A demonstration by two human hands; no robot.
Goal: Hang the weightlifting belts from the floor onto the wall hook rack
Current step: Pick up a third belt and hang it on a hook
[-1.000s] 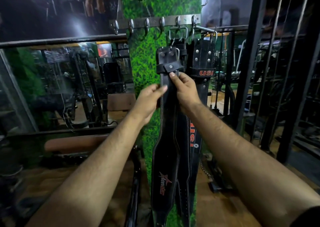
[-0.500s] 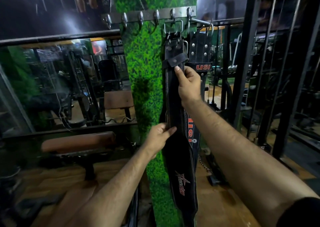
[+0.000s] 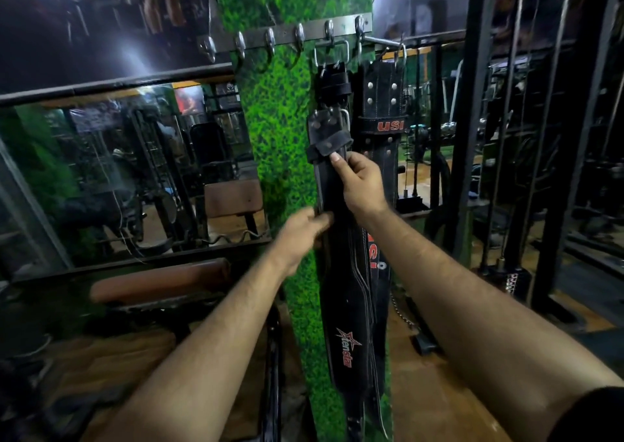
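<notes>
A black weightlifting belt [image 3: 347, 293] marked with a red star logo is held upright against the grass-patterned pillar [image 3: 280, 144], its buckle end below the metal hook rack [image 3: 290, 36] and not on a hook. It is pinched near the top by the right hand [image 3: 363, 185], whose fingers [image 3: 336, 157] are clamped on the strap just under the keeper loop. The left hand [image 3: 300, 230] is curled round the belt's left edge, lower down. Just beside it, a USI belt [image 3: 383, 127] is hung from the rack.
</notes>
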